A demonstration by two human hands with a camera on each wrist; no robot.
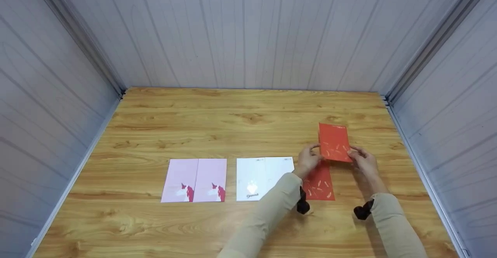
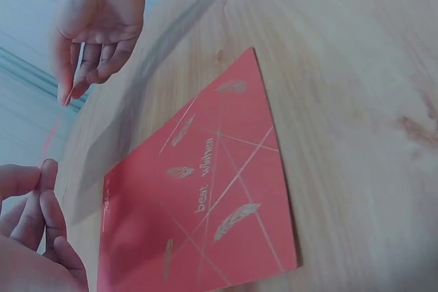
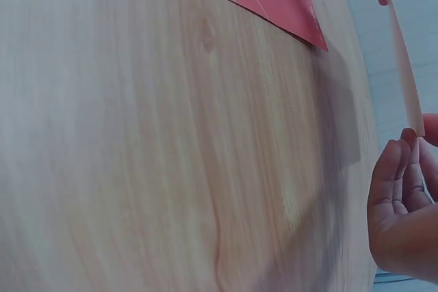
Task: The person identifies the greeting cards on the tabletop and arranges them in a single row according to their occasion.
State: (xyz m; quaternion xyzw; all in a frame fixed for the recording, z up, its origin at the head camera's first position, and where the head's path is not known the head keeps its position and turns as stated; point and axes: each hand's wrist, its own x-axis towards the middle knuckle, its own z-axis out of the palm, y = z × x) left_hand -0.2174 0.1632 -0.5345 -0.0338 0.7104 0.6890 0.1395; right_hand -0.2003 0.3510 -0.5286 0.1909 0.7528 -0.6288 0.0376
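Both hands hold up a red card with pale feather prints, above the table. The left hand pinches its left edge between thumb and fingers; the right hand pinches the lower right edge. In the right wrist view the raised card appears edge-on between the two hands. Beneath them a second red card lies flat, printed with gold feathers, crossing lines and "best wishes". The left wrist and forearm cover part of that lower card in the head view.
Two white cards lie side by side left of the red one, partly behind the left sleeve. Further left lie two pink cards with unicorn pictures. Pale panel walls enclose the wooden table at the back and sides.
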